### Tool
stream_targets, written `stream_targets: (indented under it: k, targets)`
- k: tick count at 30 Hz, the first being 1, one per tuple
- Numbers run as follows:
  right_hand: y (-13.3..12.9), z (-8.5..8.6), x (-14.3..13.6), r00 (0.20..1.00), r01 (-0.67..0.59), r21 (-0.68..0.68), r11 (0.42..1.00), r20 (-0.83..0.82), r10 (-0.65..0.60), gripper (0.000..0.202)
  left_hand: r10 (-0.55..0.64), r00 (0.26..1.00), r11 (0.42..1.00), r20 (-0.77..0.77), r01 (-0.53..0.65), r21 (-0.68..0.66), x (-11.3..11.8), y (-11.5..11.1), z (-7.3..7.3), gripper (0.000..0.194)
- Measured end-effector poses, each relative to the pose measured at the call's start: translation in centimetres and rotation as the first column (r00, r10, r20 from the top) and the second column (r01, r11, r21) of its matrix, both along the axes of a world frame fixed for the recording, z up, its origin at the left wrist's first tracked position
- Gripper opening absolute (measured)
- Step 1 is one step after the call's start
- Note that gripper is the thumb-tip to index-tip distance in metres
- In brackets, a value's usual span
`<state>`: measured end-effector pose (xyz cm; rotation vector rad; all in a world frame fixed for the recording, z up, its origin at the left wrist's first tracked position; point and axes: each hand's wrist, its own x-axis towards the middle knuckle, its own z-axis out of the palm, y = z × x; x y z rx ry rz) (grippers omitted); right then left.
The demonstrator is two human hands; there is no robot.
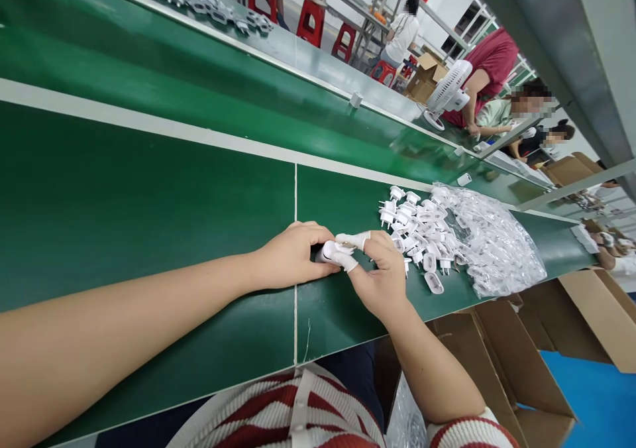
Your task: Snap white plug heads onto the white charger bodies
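Note:
Just above the green work table, my left hand (297, 254) pinches a small white plug housing (330, 252) between thumb and fingers. My right hand (381, 272), with white finger cots on thumb and index finger, closes on the other side of the same piece. Metal-coloured pins seem to show between the right fingertips, though the detail is too small to be sure. Right of my hands lies a loose pile of white plug housings (422, 229), some with two pins, some showing their hollow side.
A clear plastic bag (507, 249) of similar housings lies beyond the pile. Open cardboard boxes (497, 348) stand below the table's right edge. A green conveyor belt (209, 90) runs behind the table (149, 209). Further back are a white fan (450, 89) and several people.

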<state>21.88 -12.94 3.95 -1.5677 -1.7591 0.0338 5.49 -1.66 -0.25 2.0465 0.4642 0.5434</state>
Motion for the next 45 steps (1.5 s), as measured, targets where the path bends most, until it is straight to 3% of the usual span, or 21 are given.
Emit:
stream_targets:
  k: [4, 10, 15, 21, 28, 31, 37, 41, 45]
  targets:
    - [0.1, 0.2, 0.3, 0.994, -0.001, -0.009, 1.0, 0.109, 0.002, 0.007, 0.004, 1.0, 1.0, -0.004, -0.004, 0.016, 0.1, 0.0, -0.1, 0.026]
    - [0.5, 0.3, 0.6, 0.99, -0.088, 0.003, 0.996, 0.11, 0.087, 0.008, 0.0, 1.0, 1.0, -0.014, 0.0, 0.007, 0.1, 0.1, -0.3, 0.029]
    - [0.3, 0.1, 0.2, 0.987, -0.03, 0.003, 1.0, 0.158, 0.029, 0.004, 0.005, 1.0, 1.0, -0.019, -0.005, 0.001, 0.0, 0.1, -0.2, 0.027]
    - [0.1, -0.1, -0.1, 0.995, 0.038, -0.023, 0.999, 0.09, -0.036, 0.008, 0.011, 1.0, 1.0, -0.011, -0.011, -0.008, 0.0, 0.0, 0.0, 0.024]
    - [0.8, 0.7, 0.2, 0.974, 0.024, -0.115, 0.993, 0.227, 0.003, 0.011, 0.015, 1.0, 1.0, -0.015, -0.015, 0.014, 0.1, 0.0, 0.0, 0.03]
    - [0.4, 0.4, -0.3, 0.966, 0.085, -0.092, 0.992, 0.252, -0.059, 0.015, 0.022, 0.999, 1.0, -0.024, -0.021, 0.006, 0.1, -0.2, 0.0, 0.028]
    - [0.2, -1.9, -0.8, 0.98, 0.198, -0.094, 0.976, 0.0, -0.199, 0.012, 0.051, 0.999, 0.998, 0.001, -0.051, 0.032, 0.4, -0.6, -0.3, 0.03]
    - [-0.3, -3.2, -1.4, 0.962, 0.252, -0.058, 0.966, -0.089, -0.257, 0.034, 0.042, 0.999, 0.998, 0.028, -0.043, 0.056, 0.3, -0.8, -0.6, 0.056]
    - [-3.0, -3.4, -2.3, 0.955, 0.282, 0.0, 0.96, -0.102, -0.28, 0.047, 0.031, 0.999, 0.997, 0.014, -0.032, 0.075, 0.4, -0.8, -1.1, 0.053]
